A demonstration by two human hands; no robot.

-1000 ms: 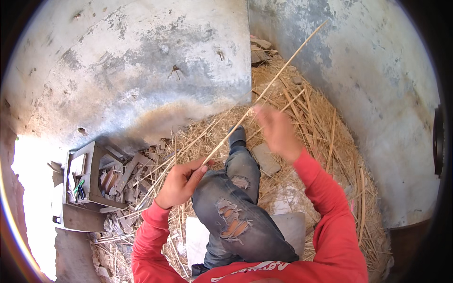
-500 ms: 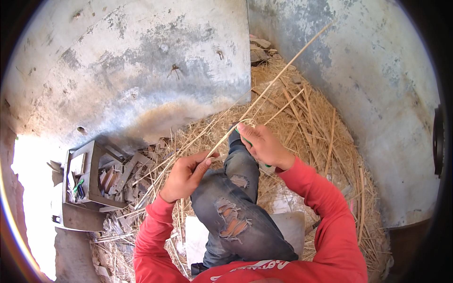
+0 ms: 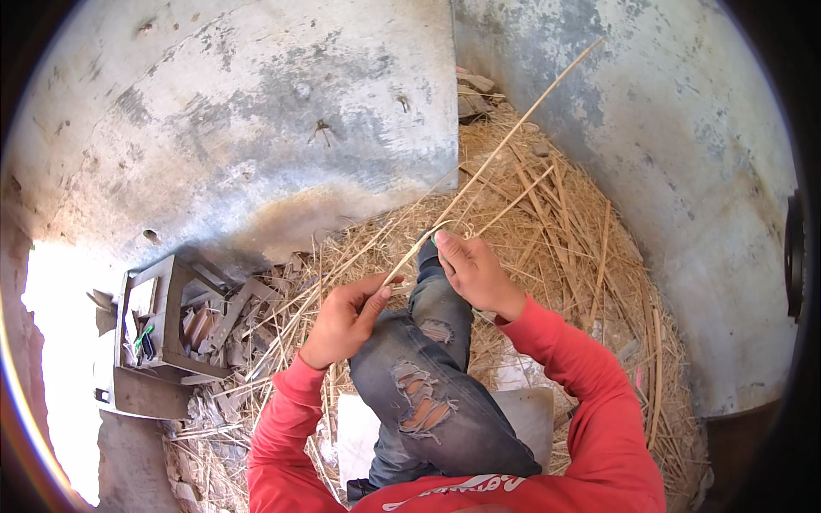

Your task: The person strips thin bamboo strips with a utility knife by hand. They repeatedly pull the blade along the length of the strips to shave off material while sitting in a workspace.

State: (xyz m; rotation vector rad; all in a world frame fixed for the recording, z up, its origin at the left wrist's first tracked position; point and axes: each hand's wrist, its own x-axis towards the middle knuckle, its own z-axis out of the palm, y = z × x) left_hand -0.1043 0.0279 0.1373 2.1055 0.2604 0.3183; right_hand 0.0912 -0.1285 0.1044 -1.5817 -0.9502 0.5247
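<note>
My left hand (image 3: 346, 321) pinches the near end of a long, thin strip of split cane or bamboo (image 3: 505, 141) between thumb and fingers. The strip slants up and away to the right, above my knee. My right hand (image 3: 476, 269) is closed farther along the strip, its thumb against it. In that fist sits a green-handled tool (image 3: 477, 313); only bits of green show, and its working end is hidden. A thin pale shaving (image 3: 451, 224) curls off the strip by the right thumb.
Loose shavings and cut strips (image 3: 560, 214) cover the floor around my crossed legs in torn jeans (image 3: 410, 368). On the left an overturned wooden stool-like frame (image 3: 167, 312) holds a small green-and-black tool (image 3: 144, 342). Worn plaster walls (image 3: 282, 103) stand ahead and to the right.
Both hands have shifted slightly; my left hand has moved a little to the right, and my right hand slightly down and right. The strip stays at nearly the same slant.
</note>
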